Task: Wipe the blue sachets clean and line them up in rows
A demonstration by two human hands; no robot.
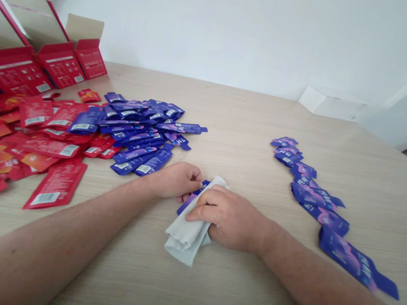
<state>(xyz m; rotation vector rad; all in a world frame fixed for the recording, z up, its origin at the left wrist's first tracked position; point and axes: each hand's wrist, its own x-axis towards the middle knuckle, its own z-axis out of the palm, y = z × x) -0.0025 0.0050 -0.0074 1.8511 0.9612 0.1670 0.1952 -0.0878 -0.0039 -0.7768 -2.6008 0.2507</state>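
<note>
Near the middle of the table, my left hand [178, 181] pinches the upper end of a purple sachet [187, 206]. My right hand [232, 216] grips a folded white cloth [187, 233], which lies against that sachet and covers much of it. A heap of purple sachets [140, 131] spreads just beyond my left hand. To the right, several purple sachets [315, 196] lie in an overlapping diagonal row, the nearest one beside my right forearm.
Red and orange sachets [53, 184] are piled on the left. Behind them stand several open red boxes [62, 66] with raised flaps. A white box [332, 104] sits at the table's back right, near the white wall [217, 24].
</note>
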